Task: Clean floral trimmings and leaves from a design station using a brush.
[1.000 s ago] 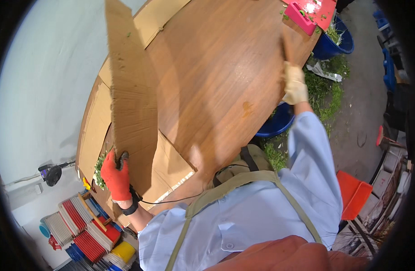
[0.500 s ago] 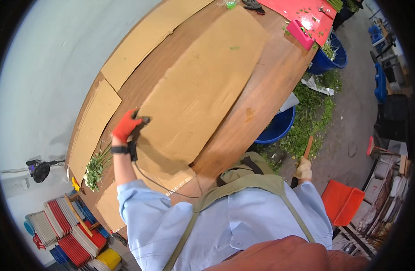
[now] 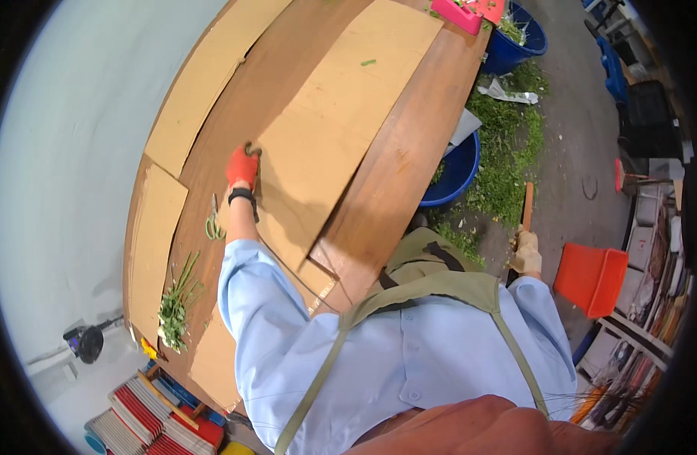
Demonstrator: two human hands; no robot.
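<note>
My left hand (image 3: 244,168), in a red glove with dark fingers, is closed at the left edge of a large cardboard sheet (image 3: 325,121) on the wooden table. The sheet's near right edge casts a dark shadow and looks slightly raised. Beside my left wrist lie green-handled scissors (image 3: 213,225). Low at my right side, away from the table, my right hand (image 3: 526,252) in a beige glove is closed round a flat wooden handle (image 3: 529,201); the tool's other end is hidden.
A bunch of leafy stems (image 3: 178,303) lies at the table's left. More cardboard (image 3: 200,83) lines the wall side. Right of the table, cut greenery (image 3: 507,159) covers the floor near a blue tub (image 3: 473,171) and a red plastic bin (image 3: 591,277).
My left hand has moved forward along the sheet's edge, and the sheet has shifted left over the piece beneath it. The scissors have come into sight. The view has turned.
</note>
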